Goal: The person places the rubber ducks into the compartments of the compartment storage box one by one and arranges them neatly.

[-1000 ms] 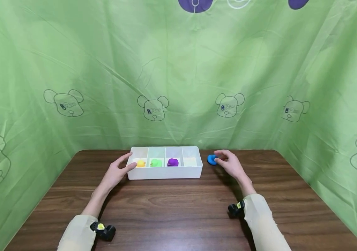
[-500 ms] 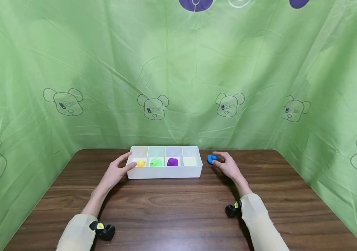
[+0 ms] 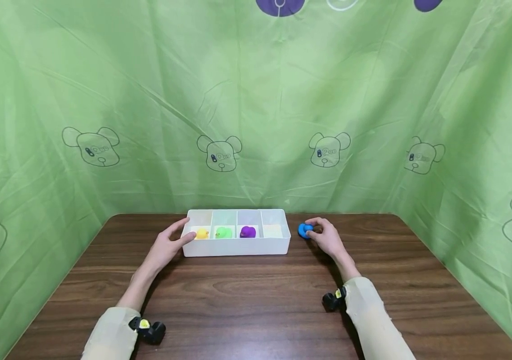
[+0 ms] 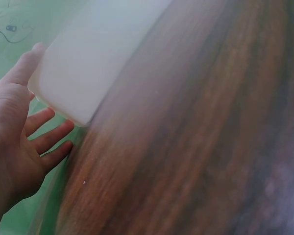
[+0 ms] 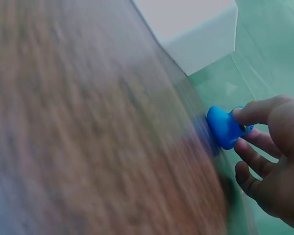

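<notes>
A white box (image 3: pixel 236 248) with compartments in a row stands near the table's far edge. In it sit a yellow duck (image 3: pixel 202 234), a green duck (image 3: pixel 224 233) and a purple duck (image 3: pixel 247 232), each in its own compartment; the rightmost compartment holds none. At the box's left end, my left hand (image 3: pixel 165 247) touches it, thumb at the front rim and fingers spread along the end (image 4: pixel 24 132). Right of the box, my right hand (image 3: pixel 328 238) pinches a blue rubber duck (image 5: pixel 224 128) between thumb and fingers, at or just above the tabletop.
The brown wooden table (image 3: pixel 237 300) fills the foreground. Close behind its far edge hangs a green curtain (image 3: pixel 256 100) printed with bear faces, which also runs along both sides. Small black cameras (image 3: pixel 334 300) are strapped to both wrists.
My right hand has shifted slightly left and closed its fingers on the blue duck, which has turned a little. The left hand and the box have stayed in place.
</notes>
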Available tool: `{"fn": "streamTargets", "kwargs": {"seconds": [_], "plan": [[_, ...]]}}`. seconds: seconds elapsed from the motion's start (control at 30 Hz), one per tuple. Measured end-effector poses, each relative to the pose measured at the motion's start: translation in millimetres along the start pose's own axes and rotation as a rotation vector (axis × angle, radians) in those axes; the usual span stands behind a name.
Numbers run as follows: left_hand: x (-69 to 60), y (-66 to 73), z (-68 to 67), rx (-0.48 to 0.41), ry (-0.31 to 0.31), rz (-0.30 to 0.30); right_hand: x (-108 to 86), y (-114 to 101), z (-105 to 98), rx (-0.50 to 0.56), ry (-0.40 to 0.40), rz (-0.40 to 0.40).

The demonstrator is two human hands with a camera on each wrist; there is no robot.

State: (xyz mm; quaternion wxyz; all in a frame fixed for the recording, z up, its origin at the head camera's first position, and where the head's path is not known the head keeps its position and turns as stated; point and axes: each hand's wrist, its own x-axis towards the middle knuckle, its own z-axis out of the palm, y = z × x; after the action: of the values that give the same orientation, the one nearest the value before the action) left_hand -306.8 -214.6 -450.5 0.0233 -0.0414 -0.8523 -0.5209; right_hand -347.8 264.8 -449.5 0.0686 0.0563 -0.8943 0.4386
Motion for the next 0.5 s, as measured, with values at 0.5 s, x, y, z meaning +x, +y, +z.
{"fn": "streamTargets", "kwargs": {"seconds": [0.5], "plan": [[-0.1,1.6,-0.2,-0.006,-0.004,-0.005,0.4,-11.2,-1.8,0.003,0.015,-0.037]]}}
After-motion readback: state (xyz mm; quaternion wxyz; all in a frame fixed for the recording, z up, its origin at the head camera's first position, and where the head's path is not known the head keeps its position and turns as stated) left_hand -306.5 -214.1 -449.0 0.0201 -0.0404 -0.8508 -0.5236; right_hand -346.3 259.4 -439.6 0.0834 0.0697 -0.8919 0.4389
